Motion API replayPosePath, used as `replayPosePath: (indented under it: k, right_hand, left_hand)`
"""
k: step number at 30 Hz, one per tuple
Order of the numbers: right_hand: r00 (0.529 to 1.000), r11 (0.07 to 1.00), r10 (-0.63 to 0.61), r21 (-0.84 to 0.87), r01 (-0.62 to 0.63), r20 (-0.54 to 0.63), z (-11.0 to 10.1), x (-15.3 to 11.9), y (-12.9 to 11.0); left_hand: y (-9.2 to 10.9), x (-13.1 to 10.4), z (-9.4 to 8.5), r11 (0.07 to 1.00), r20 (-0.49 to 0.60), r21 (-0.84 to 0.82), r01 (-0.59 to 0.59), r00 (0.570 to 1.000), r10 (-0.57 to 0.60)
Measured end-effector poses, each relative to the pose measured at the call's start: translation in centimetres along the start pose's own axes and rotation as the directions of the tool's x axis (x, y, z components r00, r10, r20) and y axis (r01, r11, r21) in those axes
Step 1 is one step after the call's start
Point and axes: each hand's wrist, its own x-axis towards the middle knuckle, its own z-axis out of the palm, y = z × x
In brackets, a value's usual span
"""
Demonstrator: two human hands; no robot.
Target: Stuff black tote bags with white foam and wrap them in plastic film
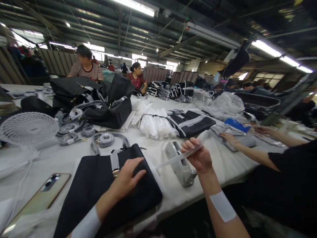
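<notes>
A black bag [99, 195] lies flat on the white table in front of me, with a wrapped strap and a metal clasp [115, 172] near its upper edge. My left hand [128, 177] rests over the bag, thumb and fingers apart, holding nothing. To the right, my right hand [198, 155] is raised with curled fingers round a thin translucent strip [175, 158]. That strip slants down toward a grey-white tape dispenser [179, 165] standing beside the bag.
A phone [41, 195] and a white fan [28, 129] are at the left. Behind lie coiled straps [105, 139], black bags [111, 112] and a white bundle [157, 125]. Another person's hands [230, 138] work at the right; two people stand across the table.
</notes>
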Motion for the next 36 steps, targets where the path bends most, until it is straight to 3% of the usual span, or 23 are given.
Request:
replayPosePath:
  k: [3,5,10,13,15,19,22,27,36]
  right_hand:
    - [0.999,1.000,0.009,-0.021,-0.008,0.042,0.9,0.9,0.0]
    - [1.000,0.998,0.007,-0.069,-0.006,0.024,1.0,1.6,-0.2]
    - [0.987,0.984,0.046,-0.165,-0.071,-0.153,-0.5,2.2,0.3]
    - [0.940,0.984,0.020,-0.162,-0.079,-0.339,-2.2,0.9,3.0]
    - [0.900,0.960,0.002,-0.251,-0.124,-0.436,-3.2,-0.4,5.9]
    - [0.921,0.813,0.012,-0.533,-0.236,-0.389,-3.6,-1.9,11.4]
    - [0.924,0.778,-0.042,-0.593,-0.208,-0.380,-2.8,-1.6,12.7]
    - [0.925,0.829,-0.061,-0.535,-0.162,-0.375,-2.5,-0.9,11.0]
    - [0.935,0.877,-0.081,-0.470,-0.097,-0.346,-1.8,-0.2,8.3]
  left_hand:
    - [1.8,5.9,3.2,0.994,0.254,-0.101,-0.051,0.964,0.075]
    - [2.3,8.0,5.4,0.995,0.342,-0.095,-0.030,0.938,0.061]
    - [2.2,8.4,9.2,0.999,0.287,-0.027,0.046,0.957,-0.036]
    - [1.5,7.7,10.4,0.993,0.217,0.022,0.119,0.969,-0.121]
    - [1.0,7.3,11.1,0.988,0.190,0.046,0.147,0.970,-0.154]
    - [0.7,6.7,11.7,0.997,0.188,0.059,0.054,0.980,-0.065]
    - [1.0,6.6,11.2,0.999,0.194,0.048,0.009,0.981,-0.018]
    - [1.0,7.0,9.8,0.995,0.281,-0.076,0.058,0.959,-0.035]
    - [0.3,7.6,9.5,0.999,0.320,-0.038,0.021,0.947,-0.008]
